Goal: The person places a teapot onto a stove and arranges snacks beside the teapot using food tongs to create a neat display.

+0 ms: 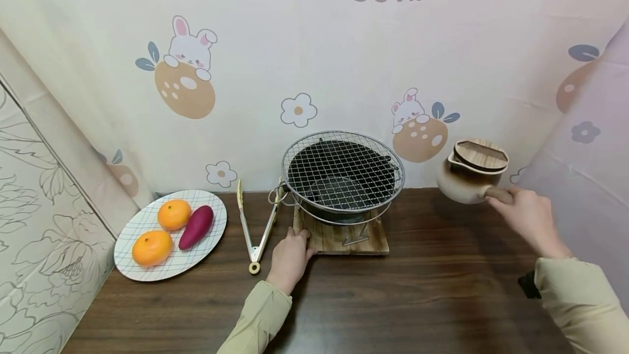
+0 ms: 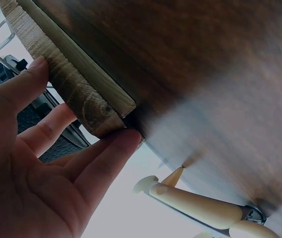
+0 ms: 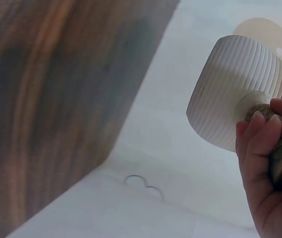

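Observation:
A small ribbed clay pot (image 1: 462, 182), cream and brown, hangs above the table at the right. Its wooden lid (image 1: 481, 153) sits on top. My right hand (image 1: 528, 214) grips the pot's side handle (image 1: 498, 195); in the right wrist view, the fingers curl round that handle. At the centre, a black round grill (image 1: 339, 214) with a wire mesh stands on a wooden board (image 1: 339, 242). My left hand (image 1: 290, 258) holds the board's front left corner, thumb on the front edge and fingers at the side, as the left wrist view shows.
Metal tongs (image 1: 255, 253) lie spread left of the board. Farther left, an oval checked plate (image 1: 132, 223) bears two oranges (image 1: 152, 248) and a purple sweet potato (image 1: 196, 227). A printed curtain (image 1: 255, 70) hangs behind the brown table (image 1: 383, 305).

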`<state>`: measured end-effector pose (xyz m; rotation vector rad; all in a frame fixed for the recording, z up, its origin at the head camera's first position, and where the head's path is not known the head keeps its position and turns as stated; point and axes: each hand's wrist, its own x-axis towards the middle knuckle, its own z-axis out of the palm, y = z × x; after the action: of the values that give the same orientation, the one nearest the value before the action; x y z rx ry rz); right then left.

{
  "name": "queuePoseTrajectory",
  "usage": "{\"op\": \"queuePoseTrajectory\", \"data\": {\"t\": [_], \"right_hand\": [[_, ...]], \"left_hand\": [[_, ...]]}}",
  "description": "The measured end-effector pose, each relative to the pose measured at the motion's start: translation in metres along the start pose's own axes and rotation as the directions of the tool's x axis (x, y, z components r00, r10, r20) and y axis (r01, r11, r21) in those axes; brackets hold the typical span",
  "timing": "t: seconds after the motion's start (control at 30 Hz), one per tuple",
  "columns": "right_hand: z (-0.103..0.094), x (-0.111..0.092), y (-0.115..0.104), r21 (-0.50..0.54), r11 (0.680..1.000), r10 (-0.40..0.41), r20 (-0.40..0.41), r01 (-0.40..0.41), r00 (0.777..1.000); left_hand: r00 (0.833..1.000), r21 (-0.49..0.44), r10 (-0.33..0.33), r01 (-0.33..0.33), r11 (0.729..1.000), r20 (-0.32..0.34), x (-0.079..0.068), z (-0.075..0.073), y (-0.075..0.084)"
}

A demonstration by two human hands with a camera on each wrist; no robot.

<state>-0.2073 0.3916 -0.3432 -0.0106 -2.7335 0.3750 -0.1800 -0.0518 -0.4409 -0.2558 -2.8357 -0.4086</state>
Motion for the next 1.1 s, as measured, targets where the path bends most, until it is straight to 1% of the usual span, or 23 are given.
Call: {"op": "queuePoseTrajectory", "data": {"t": [0.17,0.33,0.47,0.63,0.97,1.1], "right_hand": [[-0.013,0.008,-0.011,-0.005,1.000,-0.012,0.003,0.012,1.000],[-0.024,0.016,-0.024,0.007,1.000,-0.029,0.000,0.029,1.000],[-0.033,0.022,-0.035,0.017,1.000,-0.023,-0.002,0.023,1.000],[-0.043,0.028,-0.047,0.034,0.999,-0.014,0.005,0.014,1.000],[-0.055,0.043,-0.072,0.056,0.997,-0.048,0.033,0.046,0.998],[-0.057,0.047,-0.083,0.074,0.997,-0.036,0.041,0.033,0.998]], "left_hand": [[1.000,-0.002,-0.002,0.002,1.000,0.003,-0.001,-0.002,0.000],[1.000,0.002,0.006,-0.006,1.000,-0.018,-0.002,-0.001,0.000],[1.000,0.009,0.010,-0.010,1.000,-0.029,-0.001,0.000,0.000],[1.000,0.009,0.006,-0.006,1.000,-0.019,0.000,0.000,0.001],[1.000,0.002,0.003,-0.003,1.000,-0.023,0.000,0.001,0.000],[1.000,-0.009,0.003,-0.004,1.000,-0.019,0.000,0.002,-0.001]]}}
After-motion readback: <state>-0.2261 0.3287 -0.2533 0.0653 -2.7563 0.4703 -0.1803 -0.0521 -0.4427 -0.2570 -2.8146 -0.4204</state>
